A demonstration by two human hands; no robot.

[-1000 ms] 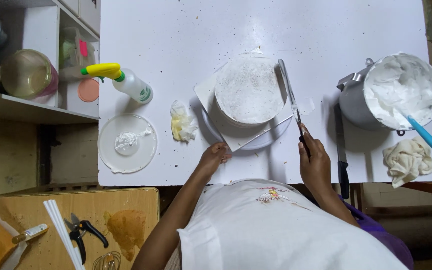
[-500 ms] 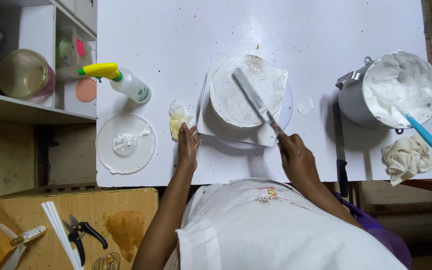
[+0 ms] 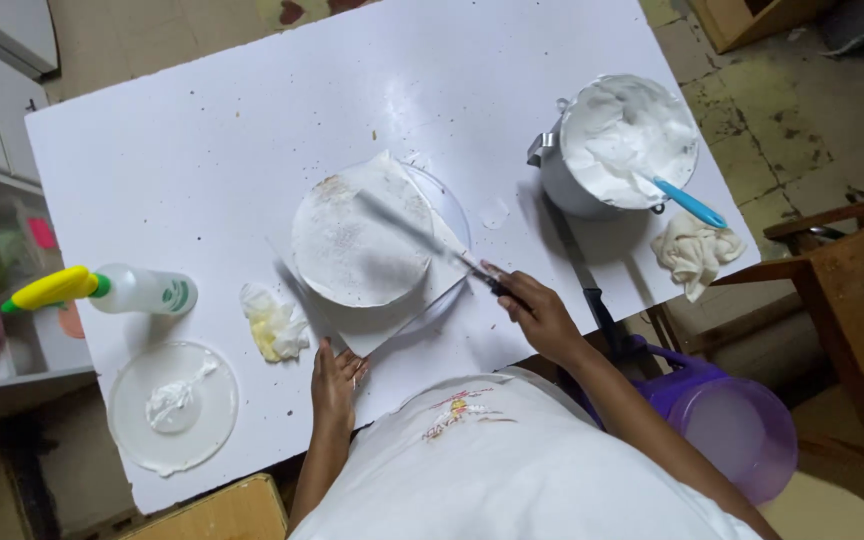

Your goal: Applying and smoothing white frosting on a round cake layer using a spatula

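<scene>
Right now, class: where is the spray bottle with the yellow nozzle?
In the head view, the spray bottle lies on its side near the table's left edge, between the crumpled tissue and the shelf, above the clear round lid.

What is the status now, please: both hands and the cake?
Right hand grips palette knife, blade over white frosted cake. Left hand flat on table by the square cake board. Pot of frosting right, crumpled tissue left; nothing in the way.

Spatula [image 3: 422,240] blade blurred; purple bucket [image 3: 727,425] partly hidden.

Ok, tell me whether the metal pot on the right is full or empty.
Full, or close to it: the metal pot holds white cream heaped near its rim, with a blue-handled spatula resting in it.
</scene>
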